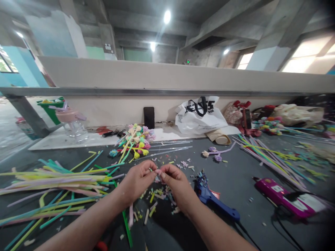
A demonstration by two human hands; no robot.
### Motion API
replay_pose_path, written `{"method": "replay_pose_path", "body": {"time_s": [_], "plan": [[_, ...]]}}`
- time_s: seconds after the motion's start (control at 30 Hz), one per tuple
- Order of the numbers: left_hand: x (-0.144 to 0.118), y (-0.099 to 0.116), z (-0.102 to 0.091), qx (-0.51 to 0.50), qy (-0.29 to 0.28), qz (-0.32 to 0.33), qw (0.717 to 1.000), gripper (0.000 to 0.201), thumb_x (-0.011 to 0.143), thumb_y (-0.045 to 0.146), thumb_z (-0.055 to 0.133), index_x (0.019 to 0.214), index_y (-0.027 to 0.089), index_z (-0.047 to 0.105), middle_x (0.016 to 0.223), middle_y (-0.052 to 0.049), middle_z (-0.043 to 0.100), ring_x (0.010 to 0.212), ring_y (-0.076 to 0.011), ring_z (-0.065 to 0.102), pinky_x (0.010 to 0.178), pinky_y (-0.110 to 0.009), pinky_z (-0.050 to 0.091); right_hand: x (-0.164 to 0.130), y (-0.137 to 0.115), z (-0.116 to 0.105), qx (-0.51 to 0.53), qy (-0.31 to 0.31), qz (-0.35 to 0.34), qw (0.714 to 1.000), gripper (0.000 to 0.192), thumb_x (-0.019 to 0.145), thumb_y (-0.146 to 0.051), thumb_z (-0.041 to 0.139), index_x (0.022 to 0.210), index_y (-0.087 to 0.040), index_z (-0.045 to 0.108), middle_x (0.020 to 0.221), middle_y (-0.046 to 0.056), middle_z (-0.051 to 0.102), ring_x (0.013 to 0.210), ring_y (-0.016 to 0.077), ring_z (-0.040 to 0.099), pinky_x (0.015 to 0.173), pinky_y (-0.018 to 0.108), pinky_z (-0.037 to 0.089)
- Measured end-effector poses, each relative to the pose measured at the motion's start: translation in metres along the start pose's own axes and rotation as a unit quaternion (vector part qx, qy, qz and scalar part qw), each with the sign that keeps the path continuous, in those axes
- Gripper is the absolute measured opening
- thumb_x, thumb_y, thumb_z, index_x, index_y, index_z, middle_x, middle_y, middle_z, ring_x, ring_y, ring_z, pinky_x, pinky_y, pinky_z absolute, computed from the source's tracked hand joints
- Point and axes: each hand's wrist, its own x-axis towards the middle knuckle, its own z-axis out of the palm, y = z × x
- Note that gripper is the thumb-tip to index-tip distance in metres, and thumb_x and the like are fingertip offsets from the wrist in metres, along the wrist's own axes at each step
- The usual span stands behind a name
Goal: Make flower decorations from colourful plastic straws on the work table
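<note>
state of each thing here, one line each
left hand: fingers pinched on a small pink piece
right hand: pinching the same piece
blue glue gun: lying on its side, unheld
pink glue gun: lying flat, cord attached
straws: loose pile on table
flower bunch: lying down
white bag: slumped against wall

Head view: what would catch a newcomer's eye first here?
Both hands, left hand and right hand, meet at centre, pinching a small pink piece over scattered offcuts. A heap of colourful straws spreads at left, and a blue glue gun lies just right of the hands.
</note>
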Motion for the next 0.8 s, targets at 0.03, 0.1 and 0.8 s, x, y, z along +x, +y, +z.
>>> {"method": "replay_pose_path", "body": {"time_s": [0.03,0.1,0.8], "plan": [[0.0003,-0.0004,-0.0003,0.008,0.004,0.002,1.0,0.016,0.078,0.033,0.047,0.075,0.017,0.05,0.05,0.008,0.031,0.047,-0.0075,0.027,0.043,-0.019,0.019,0.0,-0.0001,-0.0001,-0.009,-0.004,-0.004,1.0,0.02,0.067,-0.035,0.067,0.069,-0.017,0.057,0.059,-0.004,0.05,0.057,0.0102,0.043,0.057,0.022,0.033],[0.0004,-0.0001,-0.0003,0.02,0.008,0.003,1.0,0.018,0.078,0.034,0.047,0.074,0.017,0.05,0.05,0.008,0.033,0.047,-0.0076,0.028,0.043,-0.019,0.02,-0.0005,0.0,0.0009,-0.004,-0.014,-0.01,1.0,0.02,0.068,-0.035,0.066,0.07,-0.018,0.057,0.06,-0.004,0.053,0.058,0.011,0.046,0.059,0.023,0.035],[-0.0074,-0.0025,0.0008,0.21,0.001,0.125,0.97,0.011,0.079,0.022,0.042,0.073,0.022,0.051,0.064,0.003,0.055,0.058,-0.012,0.049,0.054,-0.022,0.03,-0.0028,-0.0036,0.0024,0.183,-0.074,0.067,0.978,0.016,0.062,-0.022,0.072,0.067,-0.017,0.058,0.065,-0.001,0.061,0.061,0.0117,0.056,0.064,0.027,0.044]]}}
